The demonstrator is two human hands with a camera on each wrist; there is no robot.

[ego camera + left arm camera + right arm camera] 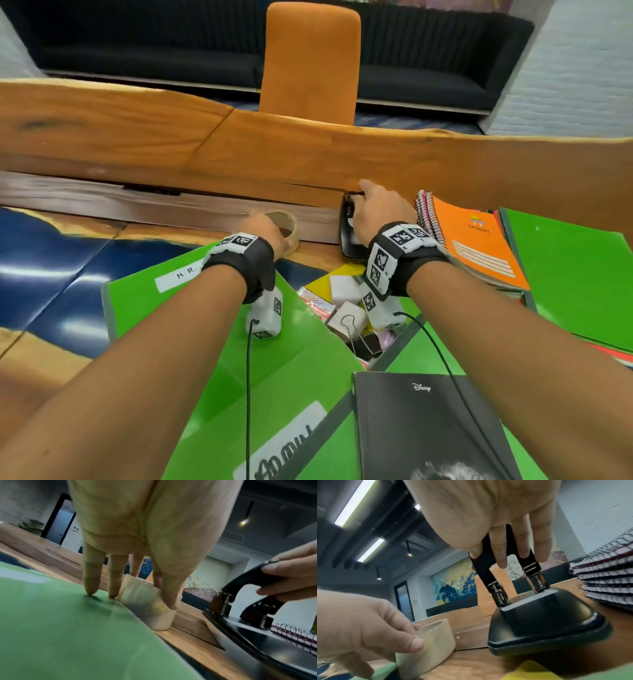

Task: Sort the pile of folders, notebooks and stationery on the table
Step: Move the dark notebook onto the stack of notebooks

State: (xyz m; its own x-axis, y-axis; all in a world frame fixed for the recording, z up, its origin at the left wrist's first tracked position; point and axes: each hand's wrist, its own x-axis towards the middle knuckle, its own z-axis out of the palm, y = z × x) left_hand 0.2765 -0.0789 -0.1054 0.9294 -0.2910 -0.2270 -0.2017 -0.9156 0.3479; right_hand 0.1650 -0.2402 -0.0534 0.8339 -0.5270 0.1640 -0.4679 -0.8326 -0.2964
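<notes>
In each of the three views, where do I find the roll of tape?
Head: tape roll at centre, under the left hand.
Left wrist: lower centre, between the fingers.
Right wrist: bottom left.
Shared landmark: the black hole punch, to its right.

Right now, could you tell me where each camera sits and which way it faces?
Head: looks down over both forearms at the table.
Left wrist: under the left hand, facing the tape roll.
Right wrist: under the right hand, facing the hole punch.
Both wrist views share tape roll and hole punch.
</notes>
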